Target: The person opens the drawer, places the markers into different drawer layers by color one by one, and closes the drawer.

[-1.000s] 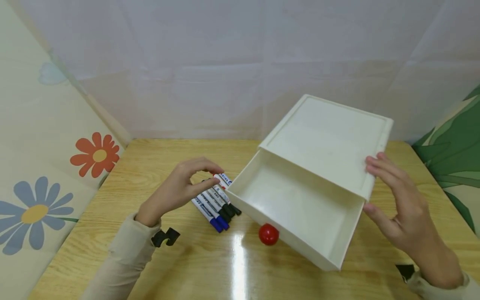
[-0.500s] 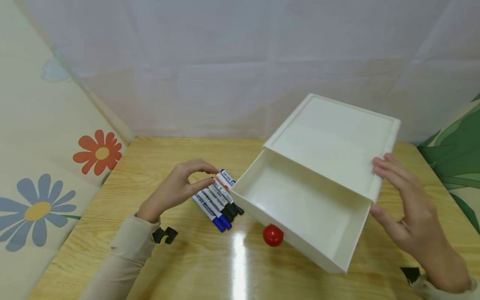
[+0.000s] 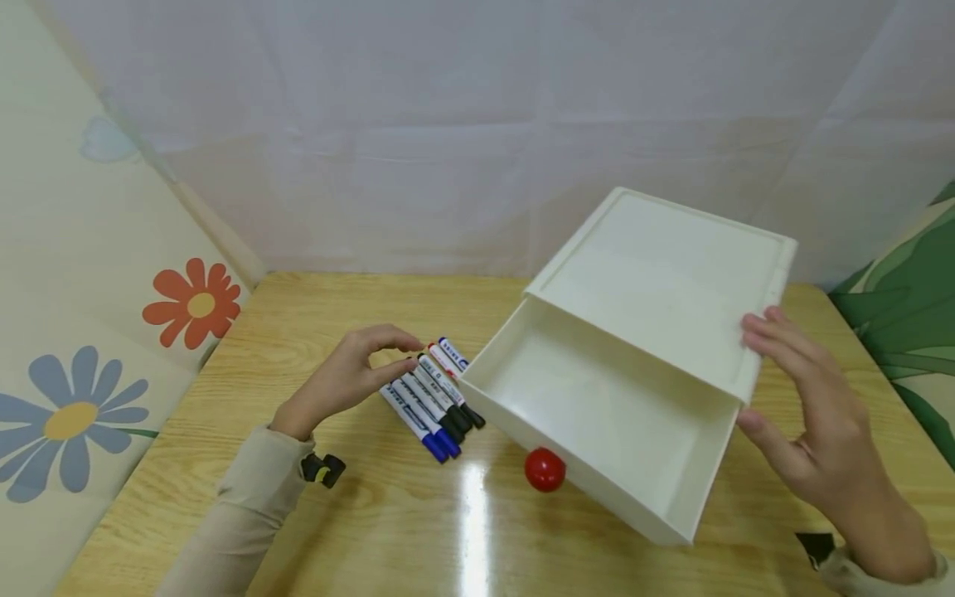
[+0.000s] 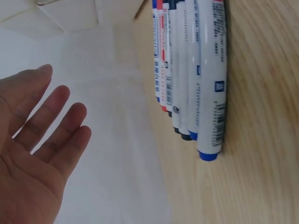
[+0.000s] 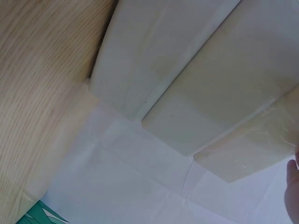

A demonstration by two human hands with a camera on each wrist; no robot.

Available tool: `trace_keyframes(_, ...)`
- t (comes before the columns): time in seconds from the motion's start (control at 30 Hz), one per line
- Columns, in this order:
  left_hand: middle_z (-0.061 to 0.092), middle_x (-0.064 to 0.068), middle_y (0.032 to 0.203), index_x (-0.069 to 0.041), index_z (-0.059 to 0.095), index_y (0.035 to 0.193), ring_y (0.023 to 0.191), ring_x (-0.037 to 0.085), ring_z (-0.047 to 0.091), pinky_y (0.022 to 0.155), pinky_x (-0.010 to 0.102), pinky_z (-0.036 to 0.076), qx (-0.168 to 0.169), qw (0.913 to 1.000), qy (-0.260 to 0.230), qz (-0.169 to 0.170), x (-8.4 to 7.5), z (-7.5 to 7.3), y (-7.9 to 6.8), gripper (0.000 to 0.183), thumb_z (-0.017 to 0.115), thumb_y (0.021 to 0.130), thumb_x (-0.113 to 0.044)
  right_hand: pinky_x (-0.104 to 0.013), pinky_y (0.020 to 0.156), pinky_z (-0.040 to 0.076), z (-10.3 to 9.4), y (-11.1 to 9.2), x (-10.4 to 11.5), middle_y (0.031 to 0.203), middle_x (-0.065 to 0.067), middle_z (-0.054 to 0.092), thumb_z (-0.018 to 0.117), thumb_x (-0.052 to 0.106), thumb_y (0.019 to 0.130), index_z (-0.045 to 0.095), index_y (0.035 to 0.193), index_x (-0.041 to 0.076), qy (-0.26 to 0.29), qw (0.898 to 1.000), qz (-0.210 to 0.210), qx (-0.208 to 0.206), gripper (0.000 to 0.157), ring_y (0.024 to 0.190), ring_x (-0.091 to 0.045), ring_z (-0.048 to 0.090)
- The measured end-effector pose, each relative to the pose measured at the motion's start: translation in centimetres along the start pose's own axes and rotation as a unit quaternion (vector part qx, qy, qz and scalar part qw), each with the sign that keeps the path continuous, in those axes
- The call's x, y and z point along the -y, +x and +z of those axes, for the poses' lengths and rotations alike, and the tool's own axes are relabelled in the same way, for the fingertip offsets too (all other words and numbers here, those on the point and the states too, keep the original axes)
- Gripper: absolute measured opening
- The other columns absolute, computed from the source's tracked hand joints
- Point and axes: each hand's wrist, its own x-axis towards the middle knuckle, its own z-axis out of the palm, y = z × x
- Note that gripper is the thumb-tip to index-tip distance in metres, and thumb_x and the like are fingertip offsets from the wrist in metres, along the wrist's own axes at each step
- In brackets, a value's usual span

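A row of several white whiteboard markers (image 3: pixel 425 402) with blue, black and red ends lies on the table left of a white drawer box (image 3: pixel 656 282). My left hand (image 3: pixel 349 377) hovers beside the markers, thumb and fingers apart; in the left wrist view the hand (image 4: pixel 39 140) holds nothing and is clear of the markers (image 4: pixel 212 93). The box's drawer (image 3: pixel 597 398) is pulled out toward me, bare inside, with a red round knob (image 3: pixel 545 470) on its front. My right hand (image 3: pixel 821 414) rests fingertips and thumb against the box's right side, fingers loosely extended.
The wooden table (image 3: pixel 313 531) meets a pale cloth backdrop (image 3: pixel 373 166) at the back. A flower-printed panel (image 3: pixel 75 290) stands on the left, and green leaf print (image 3: pixel 910 315) on the right.
My left hand has drawn back slightly leftward from the markers. Box and drawer sit a little further right in the view, my right hand still at the box's side.
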Motion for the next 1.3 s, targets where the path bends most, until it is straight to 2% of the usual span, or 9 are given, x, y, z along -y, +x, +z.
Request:
trace_keyframes(0.1, 0.066, 0.004, 0.107, -0.009, 0.066, 0.106, 0.102, 0.020, 0.060, 0.088, 0.045, 0.050, 0.007, 0.9999, -0.004, -0.009, 0.5, 0.1, -0.1, 0.023, 0.065, 0.085, -0.017, -0.038, 0.112, 0.031, 0.1, 0.1, 0.1, 0.121, -0.029, 0.053, 0.060, 0.040, 0.086, 0.051, 0.109, -0.020, 0.003, 1.000, -0.003, -0.003, 0.066, 0.124, -0.039, 0.043)
trace_keyframes(0.3, 0.066, 0.008, 0.108, -0.011, 0.065, 0.107, 0.102, 0.024, 0.060, 0.089, 0.046, 0.050, 0.019, 0.9993, -0.020, -0.023, 1.4, 0.2, -0.2, 0.023, 0.065, 0.085, -0.018, -0.039, 0.111, 0.032, 0.2, 0.3, 0.2, 0.120, -0.029, 0.054, 0.061, 0.039, 0.085, 0.051, 0.109, -0.021, 0.012, 1.000, -0.004, -0.010, 0.065, 0.124, -0.040, 0.044)
trace_keyframes(0.5, 0.066, 0.002, 0.109, -0.010, 0.065, 0.108, 0.103, 0.022, 0.060, 0.091, 0.043, 0.049, 0.032, 0.9986, -0.025, -0.035, 2.3, 0.4, -0.2, 0.025, 0.065, 0.085, -0.021, -0.039, 0.111, 0.032, 0.2, 0.3, 0.1, 0.121, -0.030, 0.053, 0.062, 0.038, 0.085, 0.051, 0.109, -0.021, 0.017, 1.000, -0.003, -0.010, 0.064, 0.124, -0.040, 0.043)
trace_keyframes(0.73, 0.065, 0.001, 0.111, -0.011, 0.065, 0.109, 0.105, 0.023, 0.059, 0.092, 0.042, 0.048, 0.055, 0.9971, -0.017, -0.051, 3.1, 0.5, -0.2, 0.027, 0.065, 0.085, -0.022, -0.038, 0.111, 0.032, 0.1, 0.1, 0.1, 0.121, -0.029, 0.053, 0.062, 0.039, 0.085, 0.051, 0.109, -0.021, 0.014, 1.000, -0.003, -0.011, 0.065, 0.124, -0.040, 0.043)
trace_keyframes(1.1, 0.064, 0.000, 0.110, -0.012, 0.065, 0.107, 0.104, 0.020, 0.057, 0.092, 0.043, 0.047, 0.077, 0.9941, 0.021, -0.073, 4.1, 0.9, 0.0, 0.024, 0.066, 0.083, -0.014, -0.039, 0.111, 0.032, 0.3, 0.1, 0.1, 0.120, -0.029, 0.054, 0.062, 0.039, 0.085, 0.052, 0.109, -0.020, 0.017, 1.000, -0.001, -0.023, 0.064, 0.123, -0.040, 0.044)
trace_keyframes(1.3, 0.063, 0.002, 0.112, -0.013, 0.065, 0.105, 0.109, 0.022, 0.055, 0.096, 0.046, 0.044, 0.102, 0.9903, 0.023, -0.091, 4.3, 1.1, 0.0, 0.021, 0.065, 0.084, -0.011, -0.039, 0.111, 0.032, 0.3, 0.0, 0.1, 0.121, -0.029, 0.054, 0.062, 0.038, 0.085, 0.052, 0.109, -0.020, 0.021, 0.999, 0.001, -0.024, 0.064, 0.124, -0.040, 0.044)
